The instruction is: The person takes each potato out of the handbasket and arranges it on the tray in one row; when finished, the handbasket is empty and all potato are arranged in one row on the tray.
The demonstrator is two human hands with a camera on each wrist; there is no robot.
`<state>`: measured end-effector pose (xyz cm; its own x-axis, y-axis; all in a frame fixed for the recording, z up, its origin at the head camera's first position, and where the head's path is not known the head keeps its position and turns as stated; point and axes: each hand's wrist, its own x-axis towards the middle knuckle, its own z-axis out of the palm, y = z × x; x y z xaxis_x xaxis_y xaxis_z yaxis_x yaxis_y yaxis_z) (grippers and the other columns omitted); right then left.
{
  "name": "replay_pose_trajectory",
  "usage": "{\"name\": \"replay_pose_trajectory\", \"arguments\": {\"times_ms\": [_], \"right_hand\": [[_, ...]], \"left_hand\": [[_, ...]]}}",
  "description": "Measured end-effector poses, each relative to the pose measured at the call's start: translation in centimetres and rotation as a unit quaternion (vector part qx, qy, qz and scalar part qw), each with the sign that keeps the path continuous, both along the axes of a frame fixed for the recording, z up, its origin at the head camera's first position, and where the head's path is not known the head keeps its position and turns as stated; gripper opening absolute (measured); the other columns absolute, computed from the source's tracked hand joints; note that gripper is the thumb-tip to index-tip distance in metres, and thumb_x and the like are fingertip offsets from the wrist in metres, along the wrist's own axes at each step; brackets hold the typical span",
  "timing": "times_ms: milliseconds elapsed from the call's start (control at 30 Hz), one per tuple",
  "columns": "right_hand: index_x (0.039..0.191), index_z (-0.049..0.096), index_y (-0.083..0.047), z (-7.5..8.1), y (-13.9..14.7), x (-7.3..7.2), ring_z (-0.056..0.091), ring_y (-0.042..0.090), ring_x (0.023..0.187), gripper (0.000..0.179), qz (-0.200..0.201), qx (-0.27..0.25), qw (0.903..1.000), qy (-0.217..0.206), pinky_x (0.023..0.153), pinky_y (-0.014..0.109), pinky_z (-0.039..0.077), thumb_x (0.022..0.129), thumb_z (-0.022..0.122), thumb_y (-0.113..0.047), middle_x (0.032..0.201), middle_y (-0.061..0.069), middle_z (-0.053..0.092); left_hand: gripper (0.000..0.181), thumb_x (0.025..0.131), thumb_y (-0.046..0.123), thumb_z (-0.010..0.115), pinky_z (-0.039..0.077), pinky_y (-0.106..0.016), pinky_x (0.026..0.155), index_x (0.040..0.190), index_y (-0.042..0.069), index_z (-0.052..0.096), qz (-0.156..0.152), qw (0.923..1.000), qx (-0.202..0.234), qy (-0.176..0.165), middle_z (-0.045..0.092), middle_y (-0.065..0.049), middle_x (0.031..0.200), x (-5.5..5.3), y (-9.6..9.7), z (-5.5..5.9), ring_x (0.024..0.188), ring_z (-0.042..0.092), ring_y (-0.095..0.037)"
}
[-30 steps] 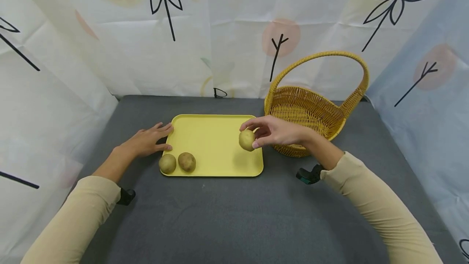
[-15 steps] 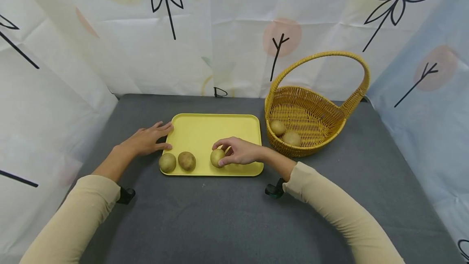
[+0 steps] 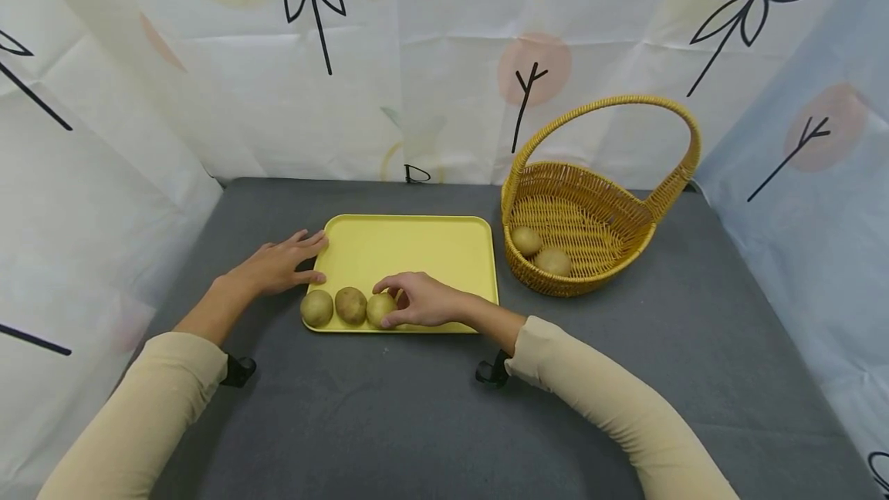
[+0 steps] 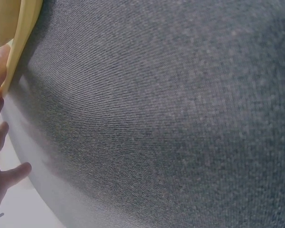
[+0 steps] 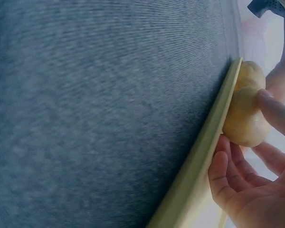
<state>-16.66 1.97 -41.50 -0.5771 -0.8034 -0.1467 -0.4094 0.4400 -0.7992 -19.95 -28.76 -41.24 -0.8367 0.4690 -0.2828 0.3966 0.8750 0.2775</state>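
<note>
Three potatoes line the near left part of a yellow tray (image 3: 430,245). My right hand (image 3: 427,302) pinches the rightmost potato (image 3: 378,310) between thumb and fingers, low over the tray. In the right wrist view the thumb lies on that potato (image 5: 246,118), close to the tray's rim (image 5: 213,130). Directly left of it sits the browner middle potato (image 3: 350,305), then the left potato (image 3: 316,308) in the corner. My left hand (image 3: 278,265) rests with spread fingers at the tray's left rim. In the left wrist view only some of its fingers (image 4: 16,175) show.
A yellow wicker basket (image 3: 625,253) with a tall handle stands right of the tray. Inside lie two potatoes, a rear one (image 3: 526,241) and a front one (image 3: 553,261). Grey cloth (image 3: 389,415) covers the table, and a patterned curtain (image 3: 444,99) hangs behind.
My right hand has carried its potato leftward from beside the basket and down to the row on the tray. The middle potato has shifted slightly left. The left hand stays put.
</note>
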Motion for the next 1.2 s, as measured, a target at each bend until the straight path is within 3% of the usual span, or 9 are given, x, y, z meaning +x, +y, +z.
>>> {"name": "replay_pose_trajectory", "arguments": {"times_ms": [167, 367, 567, 800, 1000, 1100, 1200], "right_hand": [[0.14, 0.055, -0.003, -0.1, 0.5, 0.0, 0.066, 0.019, 0.101, 0.056, -0.008, -0.009, 0.9999, -0.004, 0.085, 0.024, 0.051, 0.091, 0.076, -0.019, 0.123, 0.014, 0.063], [0.142, 0.052, -0.003, 0.9, 1.9, 0.2, 0.065, 0.023, 0.107, 0.054, -0.007, -0.022, 0.9997, -0.01, 0.086, 0.026, 0.052, 0.095, 0.071, -0.021, 0.127, 0.014, 0.06], [0.139, 0.055, -0.002, 2.6, 4.9, 0.3, 0.065, 0.02, 0.104, 0.047, 0.004, -0.032, 0.9995, 0.006, 0.087, 0.03, 0.053, 0.096, 0.068, -0.018, 0.122, 0.017, 0.062], [0.135, 0.058, -0.004, 6.0, 10.3, -0.4, 0.066, 0.021, 0.1, 0.044, -0.002, -0.049, 0.9988, 0.006, 0.087, 0.044, 0.053, 0.094, 0.07, -0.015, 0.114, 0.015, 0.064], [0.139, 0.054, -0.002, 8.7, 15.2, -2.7, 0.064, 0.028, 0.102, 0.045, -0.026, -0.018, 0.9973, -0.066, 0.09, 0.052, 0.051, 0.098, 0.066, -0.018, 0.114, 0.016, 0.062], [0.142, 0.05, -0.001, 9.4, 17.8, -4.1, 0.061, 0.033, 0.111, 0.048, -0.058, -0.002, 0.9916, -0.116, 0.098, 0.055, 0.046, 0.099, 0.065, -0.018, 0.123, 0.022, 0.06], [0.146, 0.045, -0.001, 9.6, 20.0, -5.2, 0.057, 0.037, 0.119, 0.053, -0.091, 0.029, 0.9856, -0.139, 0.104, 0.055, 0.043, 0.101, 0.062, -0.022, 0.134, 0.023, 0.056]], "left_hand": [[0.08, 0.097, 0.045, 0.061, 0.016, -0.075, 0.106, 0.158, 0.006, 0.026, 0.003, 1.0, 0.002, -0.002, 0.018, -0.017, 0.164, -0.1, 0.1, 0.2, 0.149, 0.011, -0.044], [0.082, 0.097, 0.046, 0.061, 0.016, -0.076, 0.105, 0.158, 0.005, 0.025, -0.002, 1.0, 0.004, -0.004, 0.018, -0.018, 0.164, 0.0, 0.2, 0.4, 0.149, 0.012, -0.044], [0.082, 0.097, 0.047, 0.061, 0.016, -0.076, 0.105, 0.158, 0.005, 0.026, -0.003, 1.0, 0.004, -0.003, 0.018, -0.018, 0.164, 0.0, 0.2, 0.4, 0.149, 0.012, -0.044], [0.082, 0.097, 0.048, 0.06, 0.015, -0.075, 0.105, 0.158, 0.005, 0.025, -0.003, 1.0, 0.004, -0.005, 0.017, -0.017, 0.164, 0.0, 0.1, 0.4, 0.149, 0.011, -0.044], [0.08, 0.098, 0.044, 0.061, 0.016, -0.076, 0.106, 0.158, 0.004, 0.027, -0.001, 1.0, 0.004, -0.002, 0.018, -0.018, 0.164, 0.3, 0.0, 0.4, 0.149, 0.012, -0.044], [0.079, 0.098, 0.043, 0.061, 0.016, -0.076, 0.105, 0.157, 0.004, 0.026, -0.001, 1.0, 0.004, -0.001, 0.018, -0.018, 0.164, 0.3, 0.1, 0.4, 0.149, 0.012, -0.044], [0.08, 0.098, 0.045, 0.061, 0.017, -0.076, 0.105, 0.157, 0.004, 0.026, -0.004, 1.0, 0.002, -0.001, 0.019, -0.018, 0.163, 0.2, 0.1, 0.4, 0.149, 0.013, -0.045]]}}
